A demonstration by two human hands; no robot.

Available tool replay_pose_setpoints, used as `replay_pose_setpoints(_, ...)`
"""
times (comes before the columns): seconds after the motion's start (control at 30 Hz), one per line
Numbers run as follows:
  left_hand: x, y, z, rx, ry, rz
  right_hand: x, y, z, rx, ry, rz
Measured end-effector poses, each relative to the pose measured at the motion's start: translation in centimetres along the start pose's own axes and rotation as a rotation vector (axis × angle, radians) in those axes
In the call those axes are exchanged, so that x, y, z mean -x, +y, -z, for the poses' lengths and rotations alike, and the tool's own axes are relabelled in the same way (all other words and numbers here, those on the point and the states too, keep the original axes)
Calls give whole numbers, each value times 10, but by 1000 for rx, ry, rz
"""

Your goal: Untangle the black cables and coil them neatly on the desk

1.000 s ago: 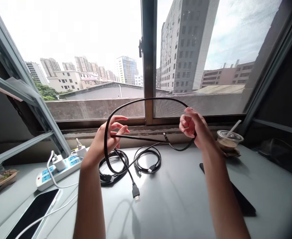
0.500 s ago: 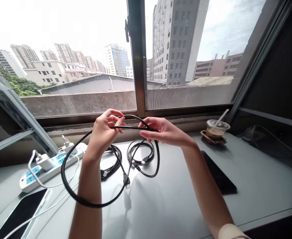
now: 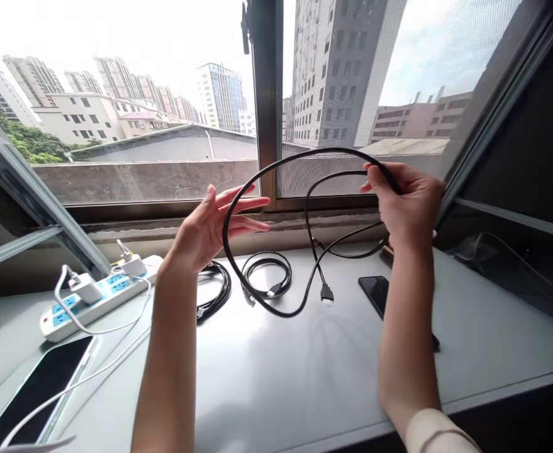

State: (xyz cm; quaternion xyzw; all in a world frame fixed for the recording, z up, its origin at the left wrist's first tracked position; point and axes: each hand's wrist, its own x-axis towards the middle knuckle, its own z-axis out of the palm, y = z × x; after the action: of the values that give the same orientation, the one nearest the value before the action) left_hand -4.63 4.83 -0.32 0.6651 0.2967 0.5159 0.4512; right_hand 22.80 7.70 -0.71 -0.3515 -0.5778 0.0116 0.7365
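My right hand (image 3: 408, 192), raised over the right side of the desk, is closed around a black cable (image 3: 276, 165). The cable hangs in wide, loose loops to the left of that hand. One plug (image 3: 326, 292), which looks like HDMI, dangles above the desk. My left hand (image 3: 214, 223) has its fingers spread beside the left edge of the big loop; whether it touches the cable I cannot tell. Below lie two coiled black cables, one (image 3: 289, 277) in the middle and another (image 3: 222, 301) partly hidden by my left wrist.
A white power strip (image 3: 101, 302) with chargers plugged in stands at left, near a phone (image 3: 35, 396) and a white cord (image 3: 120, 371). A flat black object (image 3: 375, 289) lies partly behind my right forearm. The window frame (image 3: 267, 126) rises behind the desk.
My right hand has moved right and up with the black cable, drawing its loop off my left forearm. The left hand's fingers have spread apart. The view has shifted slightly.
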Motion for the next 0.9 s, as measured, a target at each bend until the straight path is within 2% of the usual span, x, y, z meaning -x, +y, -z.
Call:
replay_pose_setpoints(0.13, -1, 6, -10, 2, 37, 78, 1, -2, -2, 22, 63, -35)
replay_pose_setpoints(0.27, 2, 6, -17, -205, 74, 118, 11, -21, -21, -169, 85, -19)
replay_pose_setpoints(0.37, 2, 0, -11, -403, 146, 180, 18, -35, -31, -303, 59, -30)
replay_pose_setpoints(0.5, 0, -9, 6, -594, 212, 261, 27, -48, -38, -295, -64, -57)
replay_pose_setpoints(0.6, 0, -10, 13, -657, 229, 139, 33, -56, -40, -293, -182, -22)
replay_pose_setpoints(0.7, 2, -4, 11, -573, 141, -12, 36, -59, -40, -306, -246, 25)
replay_pose_setpoints(0.8, 6, 3, 6, -450, 77, -96, 36, -54, -38, -223, -219, 135)
replay_pose_setpoints(0.9, 9, 10, -1, -392, 76, -149, 33, -46, -39, -73, -149, 330)
